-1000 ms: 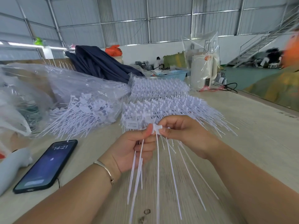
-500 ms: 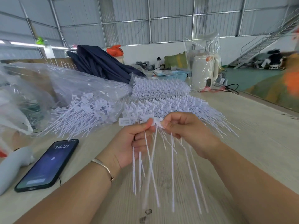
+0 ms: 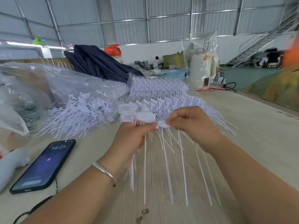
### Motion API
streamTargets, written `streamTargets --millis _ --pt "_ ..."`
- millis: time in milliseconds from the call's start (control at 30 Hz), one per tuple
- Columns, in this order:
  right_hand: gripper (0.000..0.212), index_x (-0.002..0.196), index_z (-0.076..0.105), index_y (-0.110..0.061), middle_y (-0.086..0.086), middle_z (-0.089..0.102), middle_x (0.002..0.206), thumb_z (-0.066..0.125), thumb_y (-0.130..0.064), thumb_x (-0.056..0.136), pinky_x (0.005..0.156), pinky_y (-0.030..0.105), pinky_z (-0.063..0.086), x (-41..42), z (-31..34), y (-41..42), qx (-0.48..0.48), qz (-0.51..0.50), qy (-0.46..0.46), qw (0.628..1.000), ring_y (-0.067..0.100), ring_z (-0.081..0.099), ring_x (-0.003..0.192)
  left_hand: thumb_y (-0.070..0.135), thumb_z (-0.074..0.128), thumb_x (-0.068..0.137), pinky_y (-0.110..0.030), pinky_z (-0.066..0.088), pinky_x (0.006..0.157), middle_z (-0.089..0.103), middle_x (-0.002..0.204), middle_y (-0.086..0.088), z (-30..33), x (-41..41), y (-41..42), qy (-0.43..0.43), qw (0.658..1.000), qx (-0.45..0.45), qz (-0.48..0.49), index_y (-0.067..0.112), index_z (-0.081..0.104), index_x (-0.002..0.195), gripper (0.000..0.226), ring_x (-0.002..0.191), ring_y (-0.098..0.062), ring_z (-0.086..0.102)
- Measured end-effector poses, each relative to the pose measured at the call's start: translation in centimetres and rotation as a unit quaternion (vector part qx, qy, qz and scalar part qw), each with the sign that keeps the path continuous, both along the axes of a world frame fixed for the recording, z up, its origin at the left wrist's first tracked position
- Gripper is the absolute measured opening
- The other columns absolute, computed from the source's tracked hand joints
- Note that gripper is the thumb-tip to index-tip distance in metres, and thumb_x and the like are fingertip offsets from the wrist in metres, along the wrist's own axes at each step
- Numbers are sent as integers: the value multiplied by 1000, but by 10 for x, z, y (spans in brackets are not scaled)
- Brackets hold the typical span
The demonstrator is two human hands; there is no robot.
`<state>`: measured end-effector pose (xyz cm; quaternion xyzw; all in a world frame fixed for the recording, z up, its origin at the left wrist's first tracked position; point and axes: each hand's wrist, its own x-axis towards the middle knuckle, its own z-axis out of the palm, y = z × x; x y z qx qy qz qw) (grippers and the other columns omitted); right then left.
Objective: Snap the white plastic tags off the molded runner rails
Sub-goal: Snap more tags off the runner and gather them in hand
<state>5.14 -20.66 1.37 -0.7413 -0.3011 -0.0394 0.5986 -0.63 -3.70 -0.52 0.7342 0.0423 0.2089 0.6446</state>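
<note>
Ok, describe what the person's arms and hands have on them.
Both forearms are bare, with no sleeves in view and no gloves on either hand. The left hand has a thin, plain silver bangle at its wrist. The right hand and its wrist carry nothing visible.

Warehouse workshop, corrugated metal walls (image 3: 169, 21), steel staircase (image 3: 258, 44)

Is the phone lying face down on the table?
No, the phone lies face up, its lit screen showing 14:21.
</note>
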Motion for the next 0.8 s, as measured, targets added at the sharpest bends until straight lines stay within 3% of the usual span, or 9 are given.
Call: streamTargets --millis 100,167,233,300,400,467,600,700,800 --pt "11 72 65 -7 -4 51 57 71 -12 80 54 14 35 -2 1 -1 66 103 56 991 6 42 53 22 68 78 -17 17 35 22 48 9 7 -2 6 59 938 -253 -230 11 68 62 19 35 -3 19" --pt "10 72 62 -13 -7 54 59 70 -15 77 59 19 33 -6 -2 2 64 179 79 978 5 44 57 22 75 75 -15 20 34 17 53 7 7 -5 7 77 885 -300 -348 10 65 62 20 38 -4 15" --pt "8 72 62 -11 -6 55 60 67 -12 78 63 23 31 -6 -1 0 75 244 119 960 8 45 59 19 83 68 -15 23 35 20 52 6 8 -7 7 82 867 -285 -401 9 64 63 23 39 -5 16" --pt "9 68 67 -12 -3 56 61 63 -12 76 63 22 33 -5 3 -6 72 249 132 957 11 45 61 17 86 62 -16 23 34 17 53 4 9 -6 10 98 884 -248 -385 9 60 59 27 37 -5 16" --pt "11 63 70 -13 0 54 56 71 -6 71 53 14 35 -3 10 -13 -23 191 97 976 8 44 54 11 76 63 -16 19 35 20 47 5 7 -3 15 146 937 -120 -295 16 53 48 29 33 -6 20" --pt "18 62 68 -11 0 50 53 71 0 75 50 11 34 -2 9 -12 -68 155 83 982 7 42 50 14 75 65 -14 19 34 24 44 6 4 -2 13 166 949 -74 -258 17 51 49 29 33 -6 20" --pt "11 66 68 -3 10 52 62 68 0 77 52 12 35 0 9 -13 -82 90 76 990 10 41 55 12 61 81 -13 19 32 26 43 7 5 6 16 129 970 -132 -158 16 48 52 32 31 -6 21" --pt "14 67 68 -5 4 51 58 68 -5 80 51 11 34 5 9 -18 -60 40 73 995 8 41 51 13 57 92 -16 28 34 41 49 1 8 6 31 101 972 -204 -60 10 49 67 26 37 -10 36" --pt "18 75 65 -14 0 53 63 59 -8 90 52 11 36 7 5 -13 -45 5 82 996 3 44 50 19 52 97 -18 34 34 56 59 -3 6 1 25 114 964 -220 -97 10 51 82 18 44 -11 46"
